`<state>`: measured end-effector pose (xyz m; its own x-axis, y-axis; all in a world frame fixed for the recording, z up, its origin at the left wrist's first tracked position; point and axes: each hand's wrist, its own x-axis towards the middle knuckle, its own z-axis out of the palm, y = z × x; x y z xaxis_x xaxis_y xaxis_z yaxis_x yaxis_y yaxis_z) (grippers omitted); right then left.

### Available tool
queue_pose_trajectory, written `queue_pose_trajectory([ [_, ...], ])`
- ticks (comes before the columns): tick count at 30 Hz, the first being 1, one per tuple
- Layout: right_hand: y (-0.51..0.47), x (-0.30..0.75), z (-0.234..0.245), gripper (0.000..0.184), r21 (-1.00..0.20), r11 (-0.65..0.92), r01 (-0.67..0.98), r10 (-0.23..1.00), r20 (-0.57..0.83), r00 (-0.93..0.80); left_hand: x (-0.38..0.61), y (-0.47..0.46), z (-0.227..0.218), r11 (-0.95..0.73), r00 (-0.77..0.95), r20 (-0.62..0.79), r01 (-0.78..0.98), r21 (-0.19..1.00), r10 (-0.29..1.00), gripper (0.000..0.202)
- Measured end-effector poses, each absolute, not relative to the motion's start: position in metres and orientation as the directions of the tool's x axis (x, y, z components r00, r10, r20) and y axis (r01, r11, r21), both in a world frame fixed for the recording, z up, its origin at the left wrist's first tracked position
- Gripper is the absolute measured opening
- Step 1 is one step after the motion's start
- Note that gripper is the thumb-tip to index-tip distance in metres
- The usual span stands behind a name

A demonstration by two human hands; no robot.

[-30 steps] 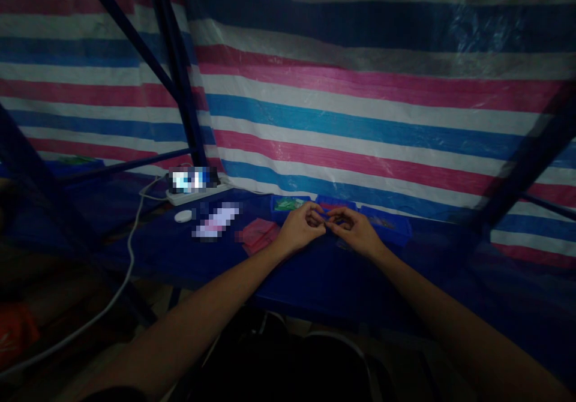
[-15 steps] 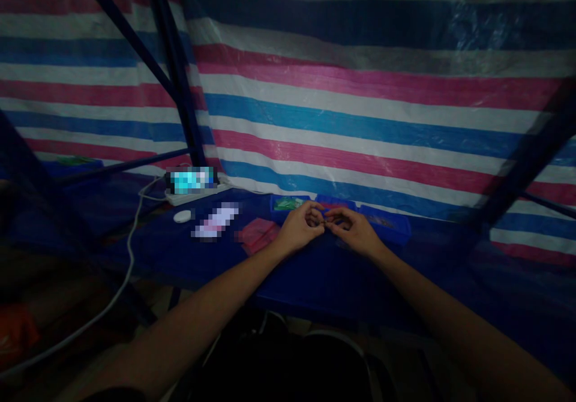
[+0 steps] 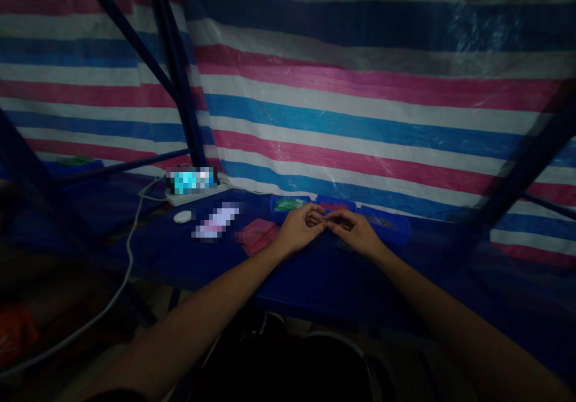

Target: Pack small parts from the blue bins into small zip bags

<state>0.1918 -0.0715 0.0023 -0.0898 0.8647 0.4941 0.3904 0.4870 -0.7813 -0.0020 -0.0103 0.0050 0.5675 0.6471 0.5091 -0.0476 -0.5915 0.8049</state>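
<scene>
Two pinched fingertip grips meet narrowly, my left hand (image 3: pixel 299 229) touching my right hand (image 3: pixel 353 231) near a far blue tray (image 3: pixel 386 225); I cannot tell whether they hold anything.

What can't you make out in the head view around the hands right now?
Head view only:
Between the left hand and right hand: the fingers hide whether anything is held.
Right blue tray: contents too small and dark.
Object on the power strip: pixel-blurred.
Pale object on the blue table: pixel-blurred.
</scene>
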Motion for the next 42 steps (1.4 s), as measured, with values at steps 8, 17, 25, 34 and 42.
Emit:
queue_pose_trajectory([
  [8, -0.07, 0.194, 0.001, 0.022, -0.813, 0.453, 0.366, 0.88, 0.474, -0.034, -0.001, -0.011, 0.003, -0.636, 0.599, 0.505, 0.01, 0.772, 0.622, 0.038],
  [17, -0.066, 0.193, 0.0, 0.021, -0.848, 0.446, 0.286, 0.884, 0.467, 0.007, 0.0, -0.007, -0.003, -0.633, 0.614, 0.491, 0.019, 0.774, 0.618, 0.029],
  [25, -0.066, 0.196, 0.0, 0.025, -0.829, 0.469, 0.305, 0.871, 0.491, -0.004, -0.003, -0.01, 0.004, -0.672, 0.617, 0.501, 0.061, 0.738, 0.607, 0.02],
  [34, -0.068, 0.197, 0.003, 0.024, -0.727, 0.538, 0.427, 0.805, 0.594, -0.004, -0.001, -0.005, 0.0, -0.534, 0.612, 0.459, -0.069, 0.843, 0.645, 0.026],
  [42, -0.071, 0.194, 0.005, 0.028, -0.724, 0.521, 0.452, 0.824, 0.565, -0.043, -0.002, 0.006, 0.0, -0.543, 0.487, 0.485, -0.027, 0.839, 0.726, 0.024],
])
